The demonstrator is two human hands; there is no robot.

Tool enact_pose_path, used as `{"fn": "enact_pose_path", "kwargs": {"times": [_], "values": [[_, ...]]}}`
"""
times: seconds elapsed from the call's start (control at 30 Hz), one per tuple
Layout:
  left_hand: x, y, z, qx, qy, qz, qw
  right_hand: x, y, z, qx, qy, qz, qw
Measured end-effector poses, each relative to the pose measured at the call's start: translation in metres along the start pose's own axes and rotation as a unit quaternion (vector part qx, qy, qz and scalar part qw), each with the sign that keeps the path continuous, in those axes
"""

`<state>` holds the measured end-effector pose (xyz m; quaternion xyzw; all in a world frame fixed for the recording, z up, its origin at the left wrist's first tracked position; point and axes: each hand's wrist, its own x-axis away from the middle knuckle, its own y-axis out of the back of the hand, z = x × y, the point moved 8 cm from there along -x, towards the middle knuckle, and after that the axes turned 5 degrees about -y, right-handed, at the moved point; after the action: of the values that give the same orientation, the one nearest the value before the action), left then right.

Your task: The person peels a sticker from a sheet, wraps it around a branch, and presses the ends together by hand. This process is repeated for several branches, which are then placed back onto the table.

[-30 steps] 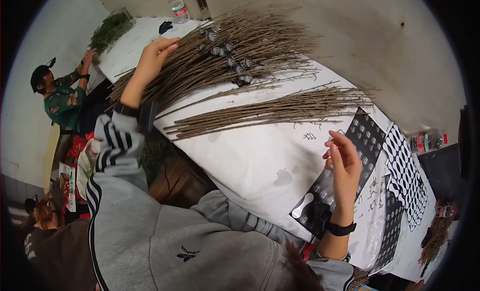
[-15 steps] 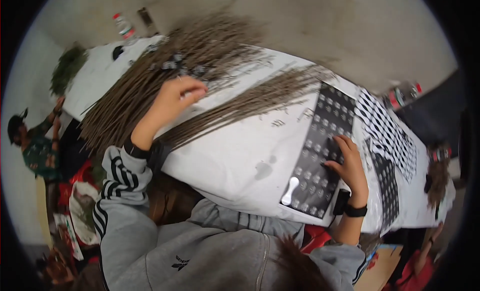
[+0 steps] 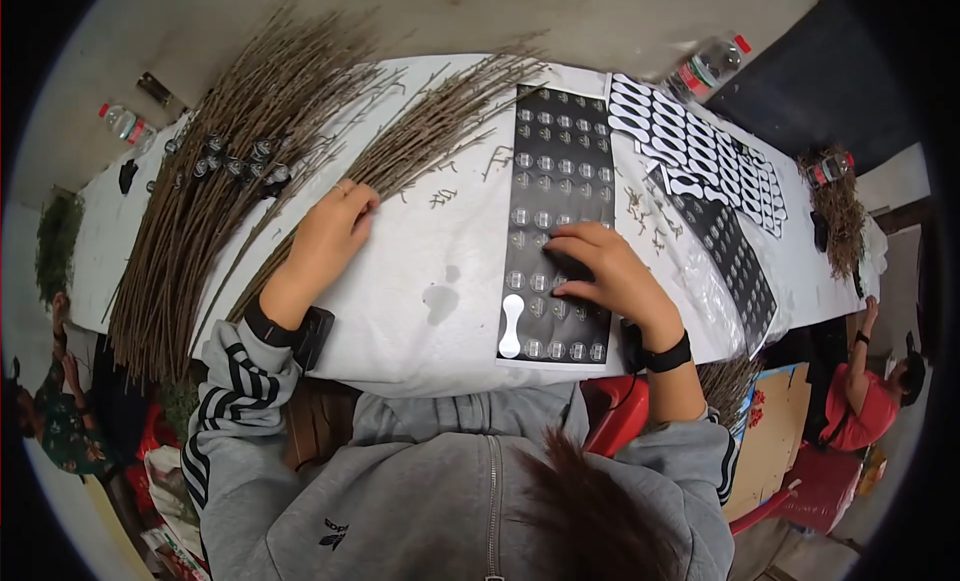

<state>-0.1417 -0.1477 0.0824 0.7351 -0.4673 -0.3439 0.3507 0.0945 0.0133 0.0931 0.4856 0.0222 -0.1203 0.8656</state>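
Note:
My left hand (image 3: 325,231) is over the smaller pile of thin brown twigs (image 3: 415,126), its fingers curled in. Whatever they hold, if anything, is hidden. Further left lies a large heap of twigs (image 3: 165,251), with several black labels (image 3: 235,168) around its stems. On the right, my right hand (image 3: 615,276) rests on a black sheet of stickers (image 3: 560,186), thumb and fingers apart, holding nothing visible. Rows of pale printed marks cover the sheet. At its near left corner, a white dumbbell-shaped patch (image 3: 511,326) shows the bare backing.
White dumbbell-patterned backing sheets (image 3: 690,151) and another black sticker sheet (image 3: 735,256) lie right, beside clear plastic (image 3: 700,311). Bottles (image 3: 705,71) stand at the far edge. Twig scraps (image 3: 640,216) dot the white table cover (image 3: 400,301). Other people (image 3: 865,391) work at both ends.
The view has swung and levelled. My left hand has gone from beside the large twig heap to the smaller pile. My right hand stays on the black sticker sheet.

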Motion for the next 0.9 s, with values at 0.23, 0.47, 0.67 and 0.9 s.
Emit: {"fn": "enact_pose_path", "kwargs": {"times": [0.23,0.47,0.67,0.9], "values": [[0.003,-0.069,-0.13,0.098,-0.268,0.136,0.949,-0.006,-0.007,0.0,0.022,0.003,-0.014,1.0],[0.022,-0.12,-0.157,0.011,-0.356,0.127,0.926,0.009,-0.002,0.002,-0.007,-0.019,-0.038,0.999],[0.011,-0.119,-0.143,0.089,-0.329,0.146,0.929,0.018,0.001,0.031,-0.158,-0.002,0.022,0.987],[0.0,-0.104,-0.14,0.179,-0.287,0.108,0.935,0.024,-0.005,0.036,-0.158,-0.056,0.036,0.985]]}}
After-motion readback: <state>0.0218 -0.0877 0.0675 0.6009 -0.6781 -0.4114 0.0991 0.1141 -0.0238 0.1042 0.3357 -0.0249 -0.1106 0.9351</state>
